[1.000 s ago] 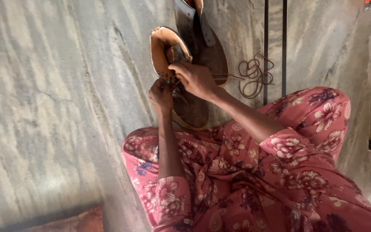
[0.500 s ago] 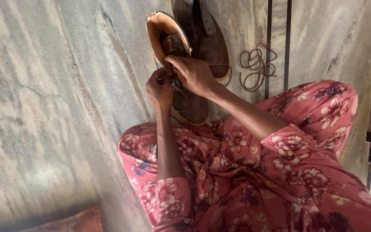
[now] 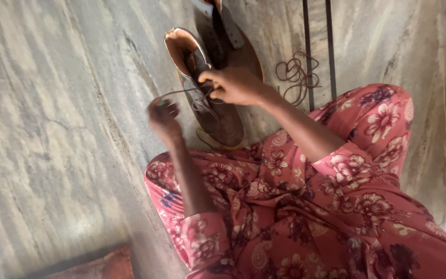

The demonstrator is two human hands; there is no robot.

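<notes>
Boot (image 3: 210, 98) stands on the marble floor (image 3: 52, 129) before the knees, beside a second boot (image 3: 233, 36). Left hand (image 3: 163, 116), arm stretched forward, has its grip pinched on the lace (image 3: 181, 92), drawn taut out to the side. Right hand (image 3: 233, 85), wrist bent, rests over the eyelets, fingers clenched on the lacing.

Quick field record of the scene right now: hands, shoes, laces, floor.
left hand: pinching the lace end, pulled out to the side
right hand: resting on the near boot at its eyelets
near boot: brown, lying on the floor, partly laced
far boot: brown, behind the near one, no lace visible in it
loose lace: coiled on the floor beside the far boot
floor: grey veined stone
</notes>
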